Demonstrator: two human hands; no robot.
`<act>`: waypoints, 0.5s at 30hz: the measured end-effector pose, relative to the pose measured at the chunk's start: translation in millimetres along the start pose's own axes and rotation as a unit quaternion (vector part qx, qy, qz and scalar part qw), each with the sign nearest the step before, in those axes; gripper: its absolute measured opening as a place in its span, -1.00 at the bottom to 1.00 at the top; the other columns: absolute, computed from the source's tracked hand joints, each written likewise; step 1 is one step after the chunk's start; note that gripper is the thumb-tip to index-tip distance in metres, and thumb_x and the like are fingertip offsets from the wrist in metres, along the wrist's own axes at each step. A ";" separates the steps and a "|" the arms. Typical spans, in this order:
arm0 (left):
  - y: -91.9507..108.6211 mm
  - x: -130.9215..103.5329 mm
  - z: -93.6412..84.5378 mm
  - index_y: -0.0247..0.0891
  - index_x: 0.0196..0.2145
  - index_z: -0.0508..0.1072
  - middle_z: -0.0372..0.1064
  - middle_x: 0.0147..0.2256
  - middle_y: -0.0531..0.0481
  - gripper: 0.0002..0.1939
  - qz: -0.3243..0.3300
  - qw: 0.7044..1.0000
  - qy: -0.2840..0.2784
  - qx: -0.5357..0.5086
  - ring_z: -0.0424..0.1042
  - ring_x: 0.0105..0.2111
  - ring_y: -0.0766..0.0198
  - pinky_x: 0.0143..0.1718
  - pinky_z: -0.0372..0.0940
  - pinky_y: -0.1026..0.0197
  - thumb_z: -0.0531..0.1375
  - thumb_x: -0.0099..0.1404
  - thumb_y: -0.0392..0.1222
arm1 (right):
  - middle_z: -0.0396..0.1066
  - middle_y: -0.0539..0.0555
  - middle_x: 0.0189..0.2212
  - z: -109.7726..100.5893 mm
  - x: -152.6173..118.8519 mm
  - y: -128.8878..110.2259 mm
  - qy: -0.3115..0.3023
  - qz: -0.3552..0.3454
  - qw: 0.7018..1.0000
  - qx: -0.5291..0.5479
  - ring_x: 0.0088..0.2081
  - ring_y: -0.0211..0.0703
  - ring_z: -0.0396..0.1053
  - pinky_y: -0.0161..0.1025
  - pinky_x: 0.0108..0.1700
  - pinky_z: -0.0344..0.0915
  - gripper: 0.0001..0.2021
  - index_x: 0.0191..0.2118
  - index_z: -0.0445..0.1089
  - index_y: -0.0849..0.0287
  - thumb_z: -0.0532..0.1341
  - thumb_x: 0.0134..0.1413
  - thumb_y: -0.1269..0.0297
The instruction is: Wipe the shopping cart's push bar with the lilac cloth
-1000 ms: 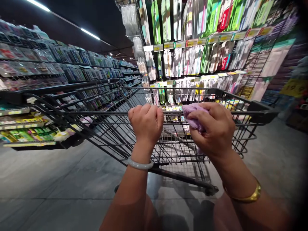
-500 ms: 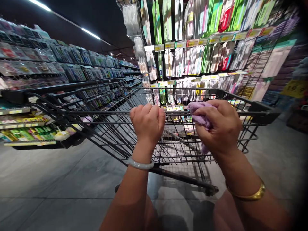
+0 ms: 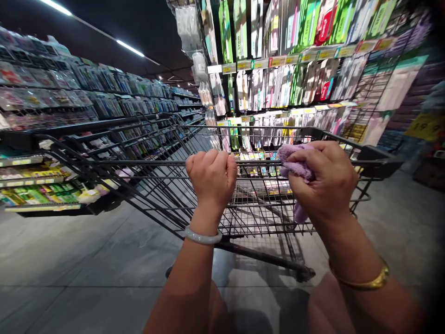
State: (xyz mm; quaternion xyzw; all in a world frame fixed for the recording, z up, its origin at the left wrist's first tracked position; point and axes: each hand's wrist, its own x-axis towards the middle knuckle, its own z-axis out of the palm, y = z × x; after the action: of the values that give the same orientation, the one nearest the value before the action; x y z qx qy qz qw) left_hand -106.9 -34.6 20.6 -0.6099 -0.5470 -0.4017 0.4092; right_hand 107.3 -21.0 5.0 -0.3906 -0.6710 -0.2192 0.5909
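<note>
A black wire shopping cart (image 3: pixel 257 218) stands sideways in front of me. My left hand (image 3: pixel 212 178) is closed round the cart's near top rail, left of the middle; a pale grey bangle circles that wrist. Farther right on the same rail, my right hand (image 3: pixel 323 178) grips a fluffy purple cloth (image 3: pixel 297 162) wrapped about the bar. One end of the cloth hangs down below the rail, inside or behind the wire side; I cannot tell which. A gold bangle is on the right wrist.
Behind the cart rises a lit rack of packaged toothbrushes (image 3: pixel 271 88). Long shelves of hanging packets (image 3: pixel 114 99) line the left side. Below the cart lies grey floor (image 3: pixel 86 260), with a cart wheel (image 3: pixel 306 274) near my legs. A yellow price sign (image 3: pixel 426 126) hangs at far right.
My right hand and the purple cloth have slid a little to the right along the rail. The left hand keeps its grip in nearly the same place.
</note>
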 end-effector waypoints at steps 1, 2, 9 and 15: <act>-0.4 -0.2 0.2 -0.16 -0.53 0.22 0.28 -0.48 -0.01 -0.66 -0.001 1.000 0.002 0.000 0.14 -0.37 0.17 -0.20 -0.05 0.03 0.00 0.41 -0.08 | 0.40 0.08 -0.21 -0.4 0.3 0.7 0.000 -0.006 1.000 0.003 -0.17 0.00 0.38 -0.02 -0.16 0.32 -0.82 -0.25 0.45 0.04 0.29 -0.07 0.30; -0.7 -0.4 0.4 -0.16 -0.53 0.23 0.29 -0.48 -0.01 -0.66 -0.002 1.000 0.004 0.000 0.14 -0.37 0.16 -0.19 -0.05 0.02 0.00 0.41 -0.08 | 0.40 0.07 -0.21 -0.8 1.0 2.7 -0.003 -0.013 1.000 0.011 -0.17 0.00 0.38 -0.01 -0.16 0.32 -0.82 -0.25 0.45 0.03 0.30 -0.07 0.31; -0.1 -1.6 -0.1 -0.15 -0.51 0.25 0.29 -0.47 -0.02 -0.68 0.003 1.000 0.001 -0.009 0.14 -0.35 0.14 -0.19 -0.06 0.01 0.01 0.40 -0.07 | 0.41 0.06 -0.20 0.5 3.3 12.8 0.020 -0.006 0.999 0.034 -0.18 -0.02 0.39 -0.04 -0.17 0.33 -0.78 -0.27 0.45 0.02 0.31 -0.14 0.36; -0.2 -1.2 0.8 -0.15 -0.52 0.24 0.28 -0.47 -0.02 -0.68 0.002 1.000 0.004 -0.007 0.14 -0.35 0.15 -0.20 -0.07 0.02 0.00 0.40 -0.07 | 0.39 0.08 -0.18 2.8 -2.7 -4.7 0.002 -0.018 1.000 0.000 -0.16 -0.01 0.36 0.00 -0.13 0.31 -0.82 -0.27 0.44 0.04 0.26 -0.09 0.37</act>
State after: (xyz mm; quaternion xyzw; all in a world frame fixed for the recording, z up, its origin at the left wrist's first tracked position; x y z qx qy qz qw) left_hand -107.2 -34.2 19.2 -0.6125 -0.5413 -0.4066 0.4080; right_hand 101.9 -22.5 2.6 -0.3781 -0.6763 -0.2304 0.5887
